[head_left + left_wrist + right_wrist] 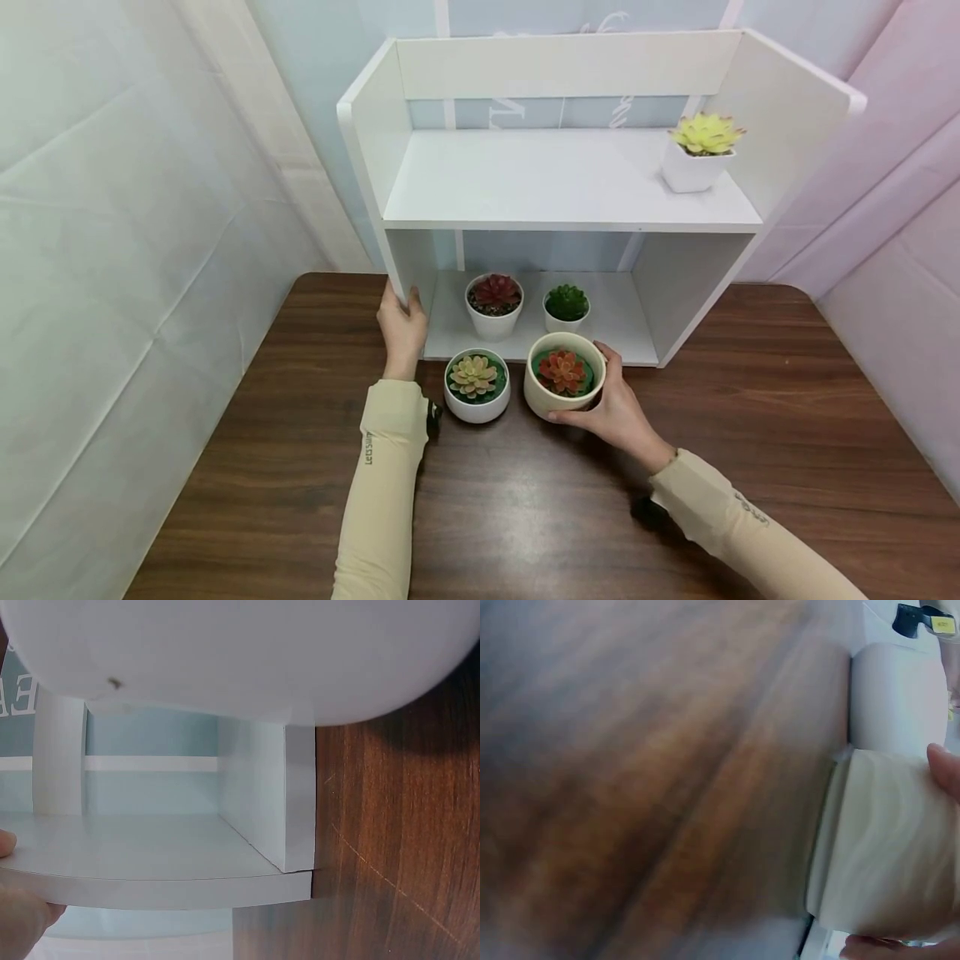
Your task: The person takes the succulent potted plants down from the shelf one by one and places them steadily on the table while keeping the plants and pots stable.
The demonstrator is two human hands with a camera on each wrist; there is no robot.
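A: Head view: where does the cream pot (538,402) sit, and what holds it?

B: Just in front of the lower shelf (450,337), to the right of the white pot (477,413) and apart from it. The right hand (615,412) grips its wall, thumb at the near side, fingers at the right. The left hand (403,329) clasps the left side panel (382,137) low on its front edge.

A: How might the pot handle?

B: By its thick rim, probably stiff, fairly weighty and liable to chip. The red succulent (563,372) looks a poor handle; the wall, pinched from opposite sides, seems sounder.

A: Left wrist view?

B: Thumb and fingers lie on opposite faces of the panel, a flat board that looks rigid and easy to pinch. The cream pot cannot be made out here.

A: Right wrist view?

B: The cream pot sits between the digits, the white pot beyond it. Its wall looks smooth, so possibly slippery; a wide hold below the rim appears best. Whether its base touches the table (667,765) cannot be told.
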